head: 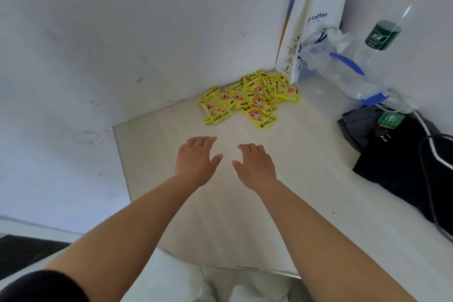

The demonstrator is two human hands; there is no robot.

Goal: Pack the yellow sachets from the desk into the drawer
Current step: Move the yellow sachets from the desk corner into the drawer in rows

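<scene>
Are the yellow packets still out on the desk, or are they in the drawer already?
Out. The yellow sachets lie heaped on the desk by the wall corner; both hands are empty. No drawer is visible.

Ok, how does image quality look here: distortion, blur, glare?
Head view: wide-angle bending bows the desk edges; soft, even light with faint shadows; yellow sachets fairly sharp, though their print is small; water bottle smeared toward the right edge; both hands clear, no glare.

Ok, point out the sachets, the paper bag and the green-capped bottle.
sachets (250,100), head view, middle of the yellow pile
paper bag (318,19), head view, white front face by the lettering
bottle (383,34), head view, green label
</scene>
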